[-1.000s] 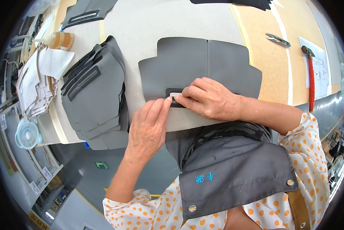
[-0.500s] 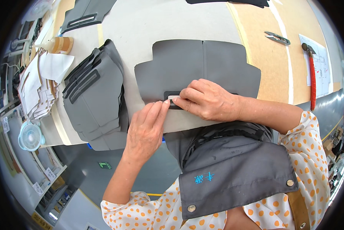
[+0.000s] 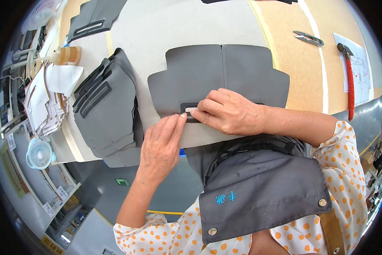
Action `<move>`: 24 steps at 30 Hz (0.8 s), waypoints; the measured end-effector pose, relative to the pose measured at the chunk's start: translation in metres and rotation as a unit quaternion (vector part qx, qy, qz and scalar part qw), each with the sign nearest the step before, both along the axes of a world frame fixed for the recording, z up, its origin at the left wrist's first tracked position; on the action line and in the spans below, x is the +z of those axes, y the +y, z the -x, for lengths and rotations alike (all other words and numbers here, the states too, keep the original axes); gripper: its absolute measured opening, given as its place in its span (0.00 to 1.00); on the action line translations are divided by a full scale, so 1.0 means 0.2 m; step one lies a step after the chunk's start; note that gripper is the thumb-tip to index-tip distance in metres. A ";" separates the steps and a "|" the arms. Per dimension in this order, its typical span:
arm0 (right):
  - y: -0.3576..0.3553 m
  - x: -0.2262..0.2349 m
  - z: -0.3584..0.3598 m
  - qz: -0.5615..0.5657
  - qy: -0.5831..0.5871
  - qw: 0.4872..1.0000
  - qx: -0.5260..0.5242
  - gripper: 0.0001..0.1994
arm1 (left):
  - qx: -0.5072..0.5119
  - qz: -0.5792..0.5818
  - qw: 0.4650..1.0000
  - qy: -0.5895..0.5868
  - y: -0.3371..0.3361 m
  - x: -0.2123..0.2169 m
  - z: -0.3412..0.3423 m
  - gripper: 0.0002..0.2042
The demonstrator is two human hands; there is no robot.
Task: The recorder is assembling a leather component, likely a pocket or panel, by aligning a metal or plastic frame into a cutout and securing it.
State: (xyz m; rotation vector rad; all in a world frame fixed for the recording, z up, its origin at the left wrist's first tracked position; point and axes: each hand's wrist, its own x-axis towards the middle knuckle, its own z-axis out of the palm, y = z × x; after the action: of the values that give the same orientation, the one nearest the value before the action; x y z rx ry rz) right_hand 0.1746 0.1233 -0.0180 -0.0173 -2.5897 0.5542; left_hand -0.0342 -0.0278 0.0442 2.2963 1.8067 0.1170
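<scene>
A grey, stepped-edge panel, apparently leather-like sheet, lies flat on the table in front of me with a seam down its middle. Near its front edge is a black-bordered slot, through which a pale surface shows. My left hand has its thumb and fingertips closed together at the slot's near left border. Beside it, my right hand bends over the slot, its thumb and index finger pressed on the border and covering the slot's right part. The tips of both hands nearly touch.
A stack of similar grey panels lies to the left, another slotted piece behind it. Farther left are paper patterns, an amber bottle and a small fan. Thread snips and a red-handled hammer lie right.
Both hands stay at the slot with almost the same grip. The view has shifted slightly; the panel barely moves under my fingers.
</scene>
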 end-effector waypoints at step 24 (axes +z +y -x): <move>-0.01 -0.03 0.01 -0.012 0.024 1.000 -0.008 0.17 | 0.012 0.045 0.999 -0.028 0.01 0.03 0.00 0.32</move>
State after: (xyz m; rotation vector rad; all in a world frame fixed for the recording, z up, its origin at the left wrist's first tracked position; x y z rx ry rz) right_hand 0.1732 0.1221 -0.0230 -0.0153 -2.5474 0.5117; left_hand -0.0347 -0.0261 0.0500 2.1886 1.7751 0.1012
